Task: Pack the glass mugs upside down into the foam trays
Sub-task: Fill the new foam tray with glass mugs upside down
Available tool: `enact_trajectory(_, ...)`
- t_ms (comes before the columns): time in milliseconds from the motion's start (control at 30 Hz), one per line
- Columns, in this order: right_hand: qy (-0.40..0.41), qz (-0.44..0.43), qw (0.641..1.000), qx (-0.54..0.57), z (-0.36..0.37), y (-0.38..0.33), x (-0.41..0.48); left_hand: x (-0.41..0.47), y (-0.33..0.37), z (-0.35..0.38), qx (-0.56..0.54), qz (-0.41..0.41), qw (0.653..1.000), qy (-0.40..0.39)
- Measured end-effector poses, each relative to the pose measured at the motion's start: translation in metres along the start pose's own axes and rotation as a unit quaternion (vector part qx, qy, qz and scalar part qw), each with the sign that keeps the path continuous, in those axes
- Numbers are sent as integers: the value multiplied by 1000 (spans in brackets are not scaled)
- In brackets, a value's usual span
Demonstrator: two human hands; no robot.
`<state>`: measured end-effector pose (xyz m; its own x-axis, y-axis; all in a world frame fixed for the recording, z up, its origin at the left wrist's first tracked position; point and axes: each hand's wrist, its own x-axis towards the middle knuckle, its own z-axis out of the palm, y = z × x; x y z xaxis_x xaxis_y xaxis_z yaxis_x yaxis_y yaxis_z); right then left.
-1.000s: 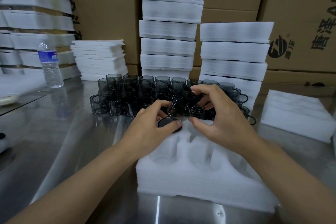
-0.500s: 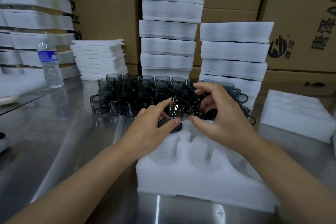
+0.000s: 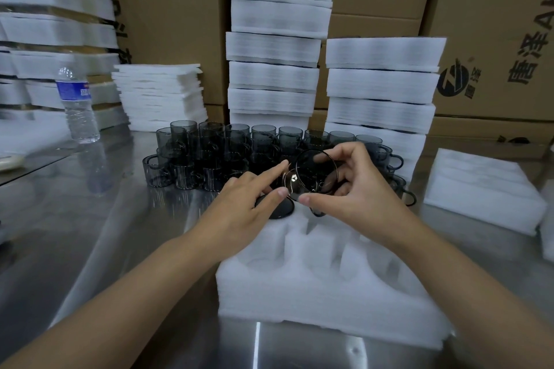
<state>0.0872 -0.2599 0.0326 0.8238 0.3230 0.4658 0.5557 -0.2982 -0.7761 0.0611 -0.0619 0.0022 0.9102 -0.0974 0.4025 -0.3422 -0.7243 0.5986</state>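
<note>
A white foam tray [image 3: 329, 302] with round pockets lies on the steel table in front of me. One dark glass mug [image 3: 281, 209] sits upside down in its far left pocket. My right hand [image 3: 356, 189] grips a smoky glass mug [image 3: 314, 177] above the tray's far edge, tipped so its open mouth faces me. My left hand [image 3: 245, 204] has its fingers stretched out, the index fingertip touching the held mug's rim and the thumb lying over the seated mug. Behind them stands a cluster of several upright smoky mugs [image 3: 215, 153].
Tall stacks of foam trays [image 3: 275, 48] rise behind the mugs, with cardboard boxes [image 3: 494, 24] at the back. A water bottle [image 3: 76, 105] stands far left. A pile of thin foam sheets [image 3: 159, 96] is behind left; another foam piece [image 3: 479, 189] lies at right.
My right hand has lifted the mug slightly and turned its mouth more toward me. My left index finger has straightened up to the rim.
</note>
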Motion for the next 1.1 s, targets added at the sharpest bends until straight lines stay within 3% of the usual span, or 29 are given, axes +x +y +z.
enact_trajectory(200, -20, -7, 1000, -20, 0, -2, -1, 2, -1, 1, -27, -24, 999, 12)
enact_trajectory(367, 22, 43, 993, -108, -1, 2, -1, 3, 0, 3, -51, -39, 998, 24)
enact_trajectory(633, 21, 65, 994, -90, -4, 5, 2, 1, 1, 3, -60, -44, 997, 24)
enact_trajectory(900, -22, 63, 980, -187, -2, 6, 1, 1, 0, 3, -51, -41, 998, 22)
enact_trajectory(1100, 6, 58, 959, -277, -2, 6, 3, 0, 2, 3, -56, -40, 997, 23)
